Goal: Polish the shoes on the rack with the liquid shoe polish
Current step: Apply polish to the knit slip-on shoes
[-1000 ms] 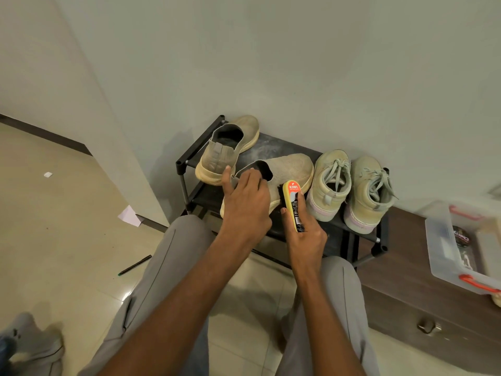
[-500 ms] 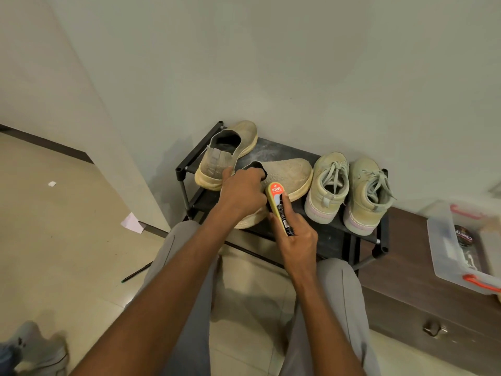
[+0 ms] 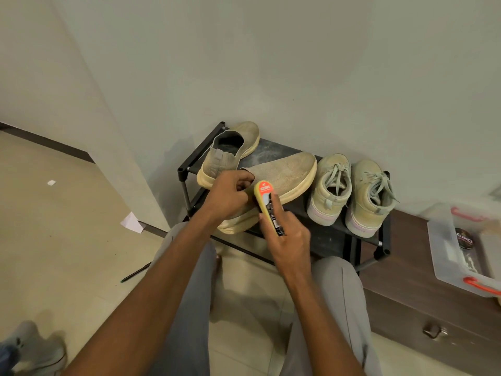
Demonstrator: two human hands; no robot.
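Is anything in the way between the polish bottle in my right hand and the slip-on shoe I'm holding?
Nothing visible. The right hand holds the polish bottle right beside the slip-on shoe, whose heel the left hand grips. The other slip-on and the laced pair sit off to either side.

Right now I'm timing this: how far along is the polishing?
Nothing looks finished. In hand: the left hand grips the heel of one slip-on, the right hand holds the polish bottle beside it. Left: this one, the other slip-on and both sneakers on the rack.
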